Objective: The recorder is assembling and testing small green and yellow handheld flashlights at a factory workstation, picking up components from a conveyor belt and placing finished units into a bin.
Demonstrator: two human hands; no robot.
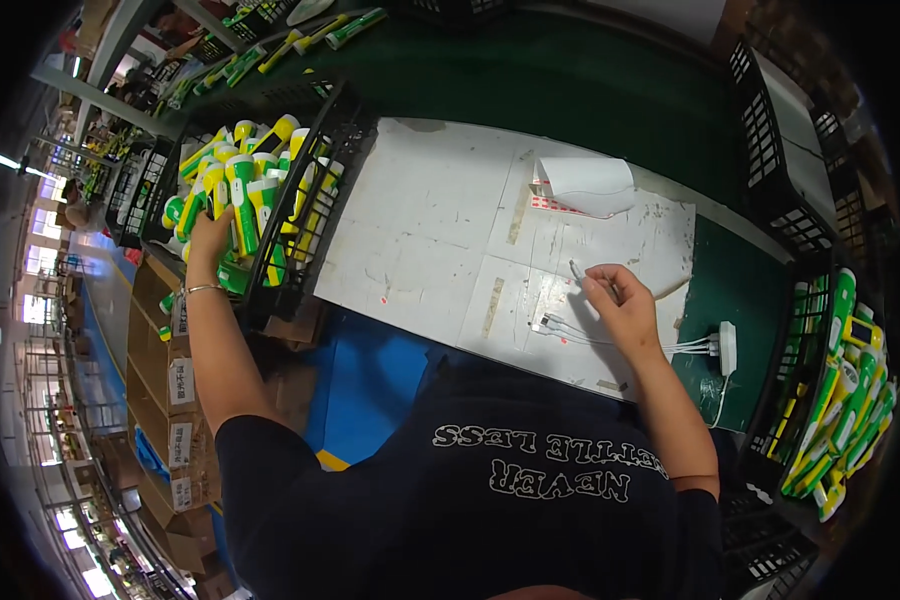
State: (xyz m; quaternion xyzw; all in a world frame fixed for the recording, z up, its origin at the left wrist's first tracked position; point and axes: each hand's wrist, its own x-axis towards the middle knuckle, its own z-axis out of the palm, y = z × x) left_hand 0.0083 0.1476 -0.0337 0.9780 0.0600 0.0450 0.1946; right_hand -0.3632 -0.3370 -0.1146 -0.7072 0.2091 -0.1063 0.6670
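Note:
At the left, my left hand (210, 240) reaches into a black plastic crate (288, 215) of green, yellow and white flashlights. Its fingers curl round a flashlight (213, 180) there, and the fingertips are partly covered. Over the white work board (420, 220), my right hand (625, 305) pinches a small white cable plug (576, 269) between thumb and fingers. Several more white cable plugs (550, 322) lie on the board just left of that hand. Their cables pass under the wrist to a white multi-port charger (727, 348) at the right.
A curled white sheet with red labels (585, 187) lies toward the board's far side. Another crate of flashlights (845, 390) stands at the right. Black crates (775, 150) rise at the far right. Cardboard boxes (165, 390) stand low on the left, beside a blue surface (370, 380).

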